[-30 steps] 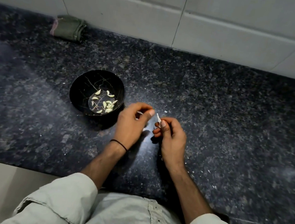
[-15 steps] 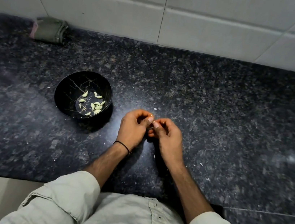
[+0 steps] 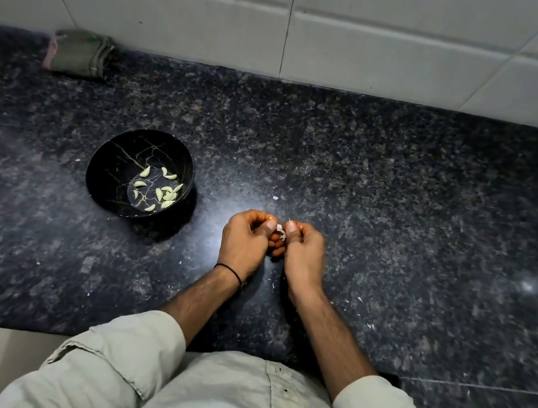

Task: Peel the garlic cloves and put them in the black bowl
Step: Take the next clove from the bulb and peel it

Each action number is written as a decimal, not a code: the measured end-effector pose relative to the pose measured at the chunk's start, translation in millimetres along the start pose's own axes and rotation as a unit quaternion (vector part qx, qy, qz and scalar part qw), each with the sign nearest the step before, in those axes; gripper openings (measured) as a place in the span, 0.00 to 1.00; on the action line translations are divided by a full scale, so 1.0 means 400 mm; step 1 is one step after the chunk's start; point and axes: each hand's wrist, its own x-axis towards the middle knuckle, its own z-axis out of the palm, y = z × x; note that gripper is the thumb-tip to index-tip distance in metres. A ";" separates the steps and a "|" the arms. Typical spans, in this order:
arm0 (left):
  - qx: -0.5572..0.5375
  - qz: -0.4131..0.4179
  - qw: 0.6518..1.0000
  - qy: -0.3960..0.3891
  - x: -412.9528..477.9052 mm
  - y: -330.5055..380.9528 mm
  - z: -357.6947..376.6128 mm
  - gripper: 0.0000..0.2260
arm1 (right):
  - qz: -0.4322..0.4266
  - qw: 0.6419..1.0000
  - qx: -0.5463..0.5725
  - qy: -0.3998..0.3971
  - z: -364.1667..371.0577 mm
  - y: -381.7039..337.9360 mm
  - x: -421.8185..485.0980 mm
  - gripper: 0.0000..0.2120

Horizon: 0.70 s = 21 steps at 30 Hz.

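Note:
A black bowl with thin pale veins stands on the dark granite counter, left of my hands. Several peeled garlic cloves lie on its bottom. My left hand and my right hand meet above the counter, thumbs facing each other. Between the thumb tips both hands pinch a small whitish garlic clove with papery skin showing. The curled fingers hide most of the clove.
A folded green cloth lies at the back left against the white tiled wall. Small flecks of garlic skin are scattered on the counter around my hands. The counter's front edge runs just before my body.
My hands, apart a second ago with the clove in the right fingers, have come together and both pinch the clove. The camera view has shifted, so the bowl appears further left.

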 end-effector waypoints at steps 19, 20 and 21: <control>0.135 0.127 0.983 0.005 0.063 0.028 -0.012 0.10 | -0.070 0.996 0.052 0.027 -0.063 -0.028 0.000 0.06; 0.143 0.142 0.980 0.004 0.060 0.027 -0.015 0.12 | -0.064 0.996 0.065 0.022 -0.063 -0.029 -0.002 0.05; 0.153 0.165 0.974 0.010 0.054 0.027 -0.018 0.15 | -0.057 0.995 0.076 0.018 -0.064 -0.030 -0.004 0.04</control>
